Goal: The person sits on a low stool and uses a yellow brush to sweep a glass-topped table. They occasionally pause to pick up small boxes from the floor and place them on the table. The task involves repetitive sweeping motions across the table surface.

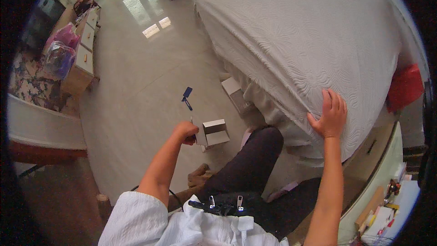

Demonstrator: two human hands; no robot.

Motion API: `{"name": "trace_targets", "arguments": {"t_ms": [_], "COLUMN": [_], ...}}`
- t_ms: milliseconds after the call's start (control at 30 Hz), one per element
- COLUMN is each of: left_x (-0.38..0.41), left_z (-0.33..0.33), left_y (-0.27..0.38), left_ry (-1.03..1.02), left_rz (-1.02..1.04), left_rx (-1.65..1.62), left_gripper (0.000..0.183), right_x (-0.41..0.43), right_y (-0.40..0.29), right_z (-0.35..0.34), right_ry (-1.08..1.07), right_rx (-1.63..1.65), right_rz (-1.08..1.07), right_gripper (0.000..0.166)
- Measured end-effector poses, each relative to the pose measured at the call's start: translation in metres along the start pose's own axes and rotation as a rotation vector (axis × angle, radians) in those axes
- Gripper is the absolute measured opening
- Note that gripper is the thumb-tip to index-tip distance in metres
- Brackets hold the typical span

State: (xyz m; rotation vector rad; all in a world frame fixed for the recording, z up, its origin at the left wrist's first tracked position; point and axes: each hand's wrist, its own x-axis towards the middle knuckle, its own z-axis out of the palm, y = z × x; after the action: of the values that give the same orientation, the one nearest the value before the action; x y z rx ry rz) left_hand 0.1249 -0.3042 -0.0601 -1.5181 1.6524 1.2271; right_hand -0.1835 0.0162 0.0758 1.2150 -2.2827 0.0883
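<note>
My left hand (pixel 186 132) is closed beside a small open cardboard box (pixel 217 138) on the floor. A thin object shows above and below its fingers; its kind cannot be made out. Whether the hand touches the box's pale side flap is unclear. Beyond that hand, a dark blue object (pixel 187 92) with a narrow slotted part lies on the floor. My right hand (pixel 332 114) rests with spread fingers on the near edge of a bed's light grey textured cover (pixel 290 41).
A longer white box (pixel 235 95) stands on the floor against the bed. Drawers (pixel 85 58) and plastic bags (pixel 61 54) are at the left. A glass-topped surface (pixel 372 177) holding small items is at the right. Carved wooden seat parts (pixel 199 177) sit near my legs.
</note>
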Motion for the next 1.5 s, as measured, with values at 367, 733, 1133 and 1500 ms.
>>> {"name": "trace_targets", "arguments": {"t_ms": [367,733,1133,1500], "left_x": [0.016,0.013,0.065,0.095], "left_z": [-0.025,-0.018,-0.024,-0.065], "left_y": [-0.024,-0.018,-0.037,-0.038], "left_ry": [0.174,0.105,0.131,0.706], "left_rz": [0.059,0.008,0.149,0.204], "left_rx": [-0.274,-0.595,-1.171,-1.225], "left_gripper": [0.017,0.024,0.038,0.036], "right_x": [0.002,0.003,0.0,0.002], "right_y": [-0.001,-0.005,-0.002,-0.007], "right_z": [-0.001,-0.004,-0.005,-0.006], "right_ry": [-0.01,-0.019,-0.038,-0.049], "right_rx": [-0.023,-0.03,-0.044,-0.08], "right_rz": [0.011,0.01,0.016,0.04], "right_gripper": [0.08,0.082,0.078,0.077]}}
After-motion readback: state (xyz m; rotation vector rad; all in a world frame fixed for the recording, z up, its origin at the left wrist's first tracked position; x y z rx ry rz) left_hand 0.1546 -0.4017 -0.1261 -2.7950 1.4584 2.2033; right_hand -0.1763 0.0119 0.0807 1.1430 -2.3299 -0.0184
